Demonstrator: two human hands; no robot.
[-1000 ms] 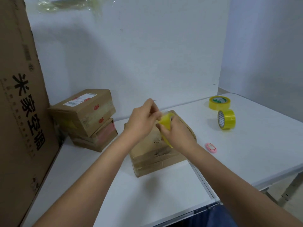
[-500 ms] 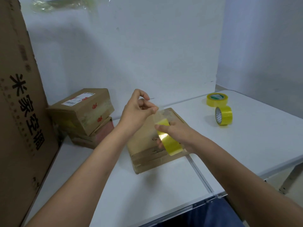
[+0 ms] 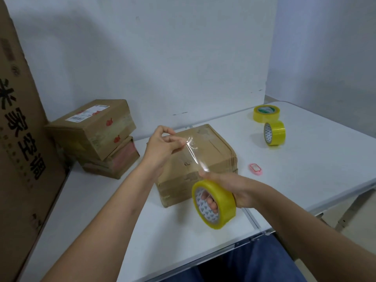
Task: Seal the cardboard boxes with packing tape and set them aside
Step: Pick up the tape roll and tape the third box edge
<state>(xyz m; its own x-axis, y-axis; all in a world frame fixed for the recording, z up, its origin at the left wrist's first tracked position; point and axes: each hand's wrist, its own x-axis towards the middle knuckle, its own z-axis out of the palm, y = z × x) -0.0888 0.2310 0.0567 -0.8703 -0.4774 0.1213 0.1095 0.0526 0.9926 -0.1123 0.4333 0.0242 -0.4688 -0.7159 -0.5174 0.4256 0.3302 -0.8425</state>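
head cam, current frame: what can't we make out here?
- Lower brown cardboard box: top hidden under the upper labelled box.
- White shipping label: print too small.
- Tall printed carton: cut by left edge.
- Right hand: fingers partly hidden inside yellow tape roll.
- Small pink object: too small to identify.

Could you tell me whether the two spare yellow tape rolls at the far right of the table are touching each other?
Cannot tell. In the head view the upright yellow tape roll overlaps the flat-lying yellow tape roll, with no visible gap, but one may simply stand in front.
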